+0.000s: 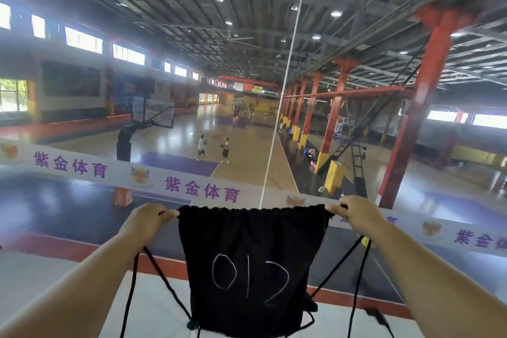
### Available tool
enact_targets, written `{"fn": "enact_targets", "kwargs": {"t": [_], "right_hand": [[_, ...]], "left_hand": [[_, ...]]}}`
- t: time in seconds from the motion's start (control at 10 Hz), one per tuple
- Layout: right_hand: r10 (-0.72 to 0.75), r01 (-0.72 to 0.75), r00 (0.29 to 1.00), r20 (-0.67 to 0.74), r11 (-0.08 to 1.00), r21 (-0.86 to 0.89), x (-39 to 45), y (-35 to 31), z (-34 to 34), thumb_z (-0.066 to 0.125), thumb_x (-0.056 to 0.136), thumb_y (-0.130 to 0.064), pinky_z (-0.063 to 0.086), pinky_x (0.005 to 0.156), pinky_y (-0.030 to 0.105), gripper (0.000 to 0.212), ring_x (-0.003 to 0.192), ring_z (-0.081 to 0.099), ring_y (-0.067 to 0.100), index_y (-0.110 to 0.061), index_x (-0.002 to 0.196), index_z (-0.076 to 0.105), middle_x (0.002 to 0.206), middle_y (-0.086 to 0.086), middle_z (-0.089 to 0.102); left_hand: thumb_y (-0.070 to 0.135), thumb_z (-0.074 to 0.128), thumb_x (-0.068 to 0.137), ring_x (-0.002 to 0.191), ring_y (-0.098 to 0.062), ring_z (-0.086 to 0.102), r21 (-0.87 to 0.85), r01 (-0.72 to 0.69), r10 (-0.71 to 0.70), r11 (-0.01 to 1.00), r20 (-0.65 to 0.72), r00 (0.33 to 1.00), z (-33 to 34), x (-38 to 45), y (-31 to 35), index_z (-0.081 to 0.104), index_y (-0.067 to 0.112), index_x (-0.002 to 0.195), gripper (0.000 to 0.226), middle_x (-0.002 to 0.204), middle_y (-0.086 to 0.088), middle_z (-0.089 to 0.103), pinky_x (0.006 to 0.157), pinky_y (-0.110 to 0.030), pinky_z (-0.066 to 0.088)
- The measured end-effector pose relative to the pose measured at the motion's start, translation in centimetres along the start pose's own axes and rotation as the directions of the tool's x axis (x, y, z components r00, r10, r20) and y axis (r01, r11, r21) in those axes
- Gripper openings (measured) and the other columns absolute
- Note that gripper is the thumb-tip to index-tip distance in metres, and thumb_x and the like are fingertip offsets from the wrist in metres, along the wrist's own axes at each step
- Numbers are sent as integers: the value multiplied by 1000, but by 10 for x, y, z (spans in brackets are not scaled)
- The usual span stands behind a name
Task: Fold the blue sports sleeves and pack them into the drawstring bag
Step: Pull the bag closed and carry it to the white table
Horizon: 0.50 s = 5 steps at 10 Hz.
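- Left hand (142, 223) pinches shut on the drawstring bag's (247, 269) gathered top corner;
- the black bag, chalked "012", hangs upright between both hands, mouth drawn closed, cords (153, 263) looping below;
- right hand (354, 212) grips the opposite corner; blue sleeves not visible.

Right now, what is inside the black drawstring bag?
Cannot tell. The left hand and right hand hold the black drawstring bag up by its cinched top; opaque fabric hides the inside. Only the chalked "012" shows. No blue sleeves are visible.
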State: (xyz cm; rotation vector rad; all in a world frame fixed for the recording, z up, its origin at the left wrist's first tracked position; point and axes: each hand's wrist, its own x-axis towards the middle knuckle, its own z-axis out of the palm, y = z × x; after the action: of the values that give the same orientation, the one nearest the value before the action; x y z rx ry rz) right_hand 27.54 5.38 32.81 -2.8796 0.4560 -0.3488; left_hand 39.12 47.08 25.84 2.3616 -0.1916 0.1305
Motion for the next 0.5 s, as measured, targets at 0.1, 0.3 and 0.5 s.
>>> {"fn": "enact_targets", "kwargs": {"t": [0.1,0.3,0.5], "right_hand": [[-1,6,999,-32,990,143,-4,9,0,52,92,-47,34,61,35,41,62,48,19,-20,62,46,64,2,49],[221,-200,967,-125,967,160,-10,33,7,51,96,-33,44,65,35,30,71,57,24,-19,71,49,70,3,56],[319,-309,919,-232,948,81,-13,31,25,47,98,-26,43,66,33,25,82,61,30,-7,98,61,83,11,61]], "left_hand": [[28,56,93,99,-37,61,-55,46,-48,997,-28,998,-5,2,3,69,-3,101,35,103,-23,68,74,-30,36],[23,57,92,90,-32,55,-184,106,-134,977,-149,980,-6,10,-11,64,5,102,22,102,-18,63,79,-39,43],[27,49,96,68,-25,53,-100,168,-185,981,-187,965,12,10,-8,59,3,88,28,84,-16,58,66,-36,42]]}}
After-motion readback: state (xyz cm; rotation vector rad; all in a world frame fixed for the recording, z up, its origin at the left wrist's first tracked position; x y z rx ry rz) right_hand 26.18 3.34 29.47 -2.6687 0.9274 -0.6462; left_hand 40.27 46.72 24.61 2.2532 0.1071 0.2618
